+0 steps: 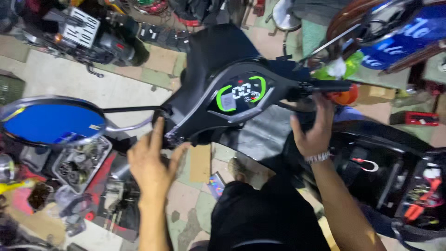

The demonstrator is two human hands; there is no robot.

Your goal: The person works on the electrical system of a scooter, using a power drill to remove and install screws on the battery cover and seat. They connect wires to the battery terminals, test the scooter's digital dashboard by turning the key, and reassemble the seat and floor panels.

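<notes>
My left hand (149,160) is spread, fingers apart, with the fingertips up against the left end of the handlebar (195,116), by the housing where the mirror stem (127,110) comes in; I can't tell whether it grips anything there or only touches. My right hand (315,130) reaches up to the right grip (325,86), fingers curled toward the bar just inside the grip, though the picture doesn't show me whether they close round it. A bracelet (318,157) sits on that wrist. Between my hands lies the scooter's dark cowl with the display (241,93) lit in green and white at its centre. The stem runs out from the left end to the mirror (51,122), whose glass shows blue. Just beyond the right grip an orange signal lamp (346,96) peeks out. Below the bar I see my knees in black trousers (265,218) and a shoe (237,168) on the tiled floor (83,83). To my right the scooter's body stands open, with wiring (425,195) in red and orange showing. At the far left corner of the floor another scooter (88,32) stands, and below the mirror sits a tray (81,162) of small parts.
</notes>
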